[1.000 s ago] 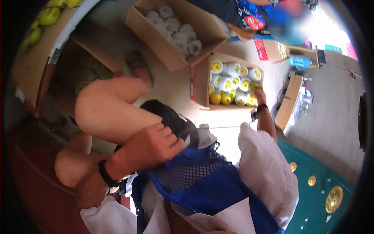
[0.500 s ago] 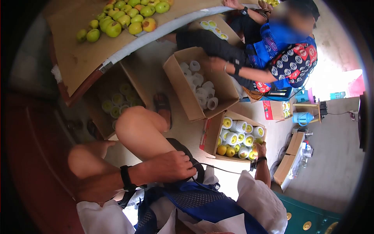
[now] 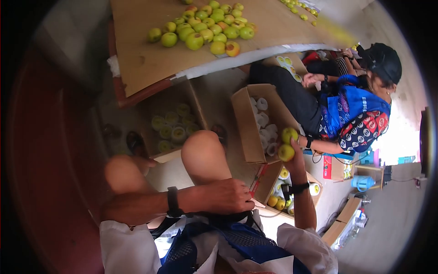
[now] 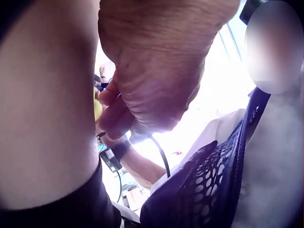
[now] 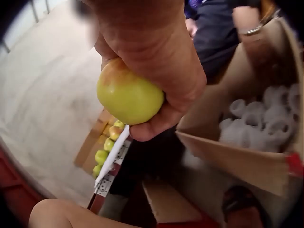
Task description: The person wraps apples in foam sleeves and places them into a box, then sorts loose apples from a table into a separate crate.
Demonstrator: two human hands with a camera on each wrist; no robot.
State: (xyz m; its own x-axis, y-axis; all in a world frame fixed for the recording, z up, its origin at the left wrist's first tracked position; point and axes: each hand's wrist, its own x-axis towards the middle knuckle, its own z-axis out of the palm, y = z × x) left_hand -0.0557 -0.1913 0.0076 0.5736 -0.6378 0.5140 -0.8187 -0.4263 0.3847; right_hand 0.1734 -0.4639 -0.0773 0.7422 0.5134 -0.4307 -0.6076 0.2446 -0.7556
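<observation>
My right hand (image 3: 297, 157) is raised over the boxes and holds two yellow-green apples, an upper apple (image 3: 289, 134) and a lower apple (image 3: 286, 153). In the right wrist view one apple (image 5: 128, 92) with a reddish patch shows, fingers curled round it. My left hand (image 3: 230, 196) is in front of my knee, fingers curled in. A thin black cable (image 4: 161, 154) comes out by the fingers of the left hand (image 4: 147, 71). Below my right hand stands a carton (image 3: 260, 201) with apples, several in white foam sleeves.
A tall carton (image 3: 244, 123) holds white foam sleeves (image 3: 262, 119). Loose apples (image 3: 194, 41) cover part of the paper-topped table (image 3: 137, 68). Under it sits a box (image 3: 198, 102) of sleeved apples. Another person (image 3: 351, 105) sits close at the right, an arm beside the tall carton.
My right hand has lifted two apples out of the carton and up toward the tall carton. The head view has turned, showing more of the table. My left hand stays curled near my knee.
</observation>
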